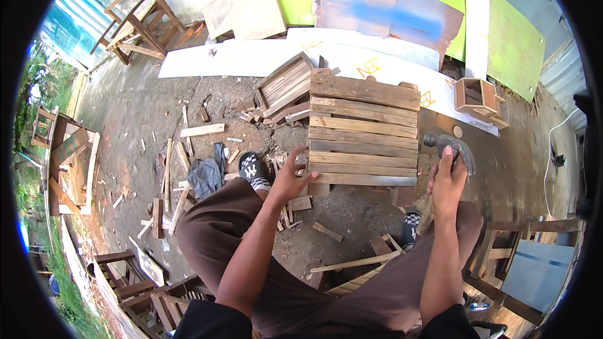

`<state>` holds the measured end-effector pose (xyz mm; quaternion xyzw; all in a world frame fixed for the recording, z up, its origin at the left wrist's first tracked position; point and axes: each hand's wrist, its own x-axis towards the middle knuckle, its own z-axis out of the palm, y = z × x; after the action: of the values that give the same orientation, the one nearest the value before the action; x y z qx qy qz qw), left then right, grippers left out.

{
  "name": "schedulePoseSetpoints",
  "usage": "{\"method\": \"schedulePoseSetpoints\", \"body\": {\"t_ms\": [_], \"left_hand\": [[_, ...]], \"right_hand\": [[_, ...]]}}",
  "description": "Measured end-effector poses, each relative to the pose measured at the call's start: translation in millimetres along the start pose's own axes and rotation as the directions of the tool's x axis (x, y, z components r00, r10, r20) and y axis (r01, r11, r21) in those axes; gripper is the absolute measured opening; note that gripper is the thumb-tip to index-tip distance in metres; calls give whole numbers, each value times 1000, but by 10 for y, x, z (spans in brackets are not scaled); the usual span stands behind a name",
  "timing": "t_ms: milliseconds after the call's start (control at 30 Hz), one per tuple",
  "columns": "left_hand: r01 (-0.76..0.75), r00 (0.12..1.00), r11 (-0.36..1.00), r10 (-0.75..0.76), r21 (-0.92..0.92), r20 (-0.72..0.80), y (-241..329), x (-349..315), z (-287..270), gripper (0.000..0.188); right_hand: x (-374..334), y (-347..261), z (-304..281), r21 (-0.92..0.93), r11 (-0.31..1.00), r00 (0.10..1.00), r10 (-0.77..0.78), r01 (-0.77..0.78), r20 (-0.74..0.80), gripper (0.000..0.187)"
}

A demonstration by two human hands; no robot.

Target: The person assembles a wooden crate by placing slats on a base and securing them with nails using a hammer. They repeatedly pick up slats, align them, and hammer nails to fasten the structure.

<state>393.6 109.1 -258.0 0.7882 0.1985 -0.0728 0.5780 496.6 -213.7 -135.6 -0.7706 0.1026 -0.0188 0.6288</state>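
Observation:
A slatted wooden panel stands in front of my knees, its boards running left to right with narrow gaps between them. My left hand is beside its lower left edge, thumb and fingers spread; whether a fingertip touches the wood I cannot tell. To the right of the panel, my right hand grips a claw hammer close under its dark metal head, with the thumb lying up along it. Most of the hammer's handle is hidden by my hand and forearm. The hammer head is apart from the boards.
Wood offcuts and a dark plastic bag litter the ground at left. Behind the panel lie a wooden crate and white sheets. A small wooden box is at right. Wooden frames stand around the edges.

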Motion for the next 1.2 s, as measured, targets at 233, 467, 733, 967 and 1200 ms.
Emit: {"method": "schedulePoseSetpoints", "body": {"t_ms": [233, 467, 733, 967, 1200], "left_hand": [[49, 999, 987, -50, -153, -2, -52, 12, 27, 82], [100, 995, 981, -97, -169, 23, -34, 43, 31, 79], [80, 993, 986, -91, -145, -72, -105, 88, 151, 80], [144, 950, 983, -171, -116, -261, -123, 6, 396, 71], [231, 820, 956, -292, -182, -492, -191, 22, 765, 78]], "right_hand": [[109, 63, 189, -17, 1000, 998, 21, -20, 52, 39], [174, 105, 284, 2, 1000, 997, 20, -20, 77, 36], [64, 15, 136, 90, 993, 997, 73, -73, 5, 37], [-291, -103, -300, 231, 970, 987, 106, -77, -118, 37], [-447, -83, -747, 268, 962, 970, 109, -49, -217, 38]]}}
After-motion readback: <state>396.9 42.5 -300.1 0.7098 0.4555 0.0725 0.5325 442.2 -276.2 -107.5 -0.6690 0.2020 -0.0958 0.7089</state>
